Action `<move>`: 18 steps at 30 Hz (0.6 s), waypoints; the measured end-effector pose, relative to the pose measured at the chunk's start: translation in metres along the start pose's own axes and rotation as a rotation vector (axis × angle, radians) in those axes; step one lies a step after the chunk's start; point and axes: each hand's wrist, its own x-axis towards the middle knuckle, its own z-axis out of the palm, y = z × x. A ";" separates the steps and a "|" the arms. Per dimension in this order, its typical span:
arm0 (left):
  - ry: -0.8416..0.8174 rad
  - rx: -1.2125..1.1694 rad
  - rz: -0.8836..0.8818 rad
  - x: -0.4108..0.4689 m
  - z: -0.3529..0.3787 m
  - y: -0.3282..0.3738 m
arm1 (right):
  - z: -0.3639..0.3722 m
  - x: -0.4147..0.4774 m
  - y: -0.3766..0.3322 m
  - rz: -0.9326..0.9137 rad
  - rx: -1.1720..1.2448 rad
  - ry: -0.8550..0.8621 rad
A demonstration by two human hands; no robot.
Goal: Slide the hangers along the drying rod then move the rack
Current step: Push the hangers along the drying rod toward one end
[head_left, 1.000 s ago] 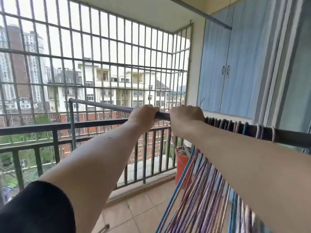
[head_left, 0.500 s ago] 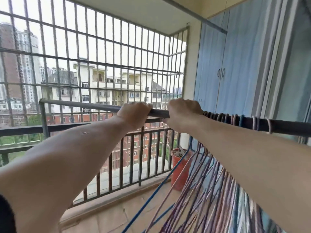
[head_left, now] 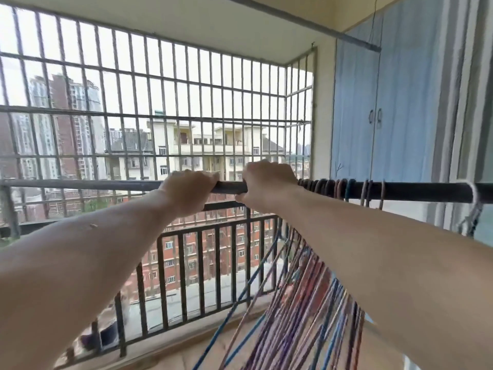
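A dark drying rod (head_left: 416, 192) runs level across the view at chest height. My left hand (head_left: 186, 188) and my right hand (head_left: 266, 182) both grip it from above, close together near its middle. Several thin hangers in blue, pink and purple (head_left: 301, 311) hang bunched from the rod just right of my right hand, their hooks (head_left: 333, 188) packed side by side and their bodies swung out toward me under my right forearm. The rack's left upright (head_left: 10, 209) shows at the far left edge.
A dark balcony railing (head_left: 218, 231) and a tall metal window grille (head_left: 165, 116) stand right behind the rod. A blue cabinet (head_left: 373, 124) fills the right wall, with a fixed ceiling rod (head_left: 306, 22) overhead. Tiled floor lies below.
Both hands keep their grip on the rod. The rod has levelled and shifted left in view, its left upright moving to the frame edge. The hangers swing out more.
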 end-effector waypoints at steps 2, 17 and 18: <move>-0.035 0.006 -0.044 -0.003 -0.003 -0.010 | -0.001 0.008 -0.007 -0.017 0.042 0.018; -0.127 0.147 -0.218 -0.022 0.049 -0.108 | 0.061 0.093 -0.088 -0.192 0.138 0.114; -0.137 0.163 -0.233 -0.023 0.056 -0.117 | 0.070 0.101 -0.095 -0.210 0.143 0.118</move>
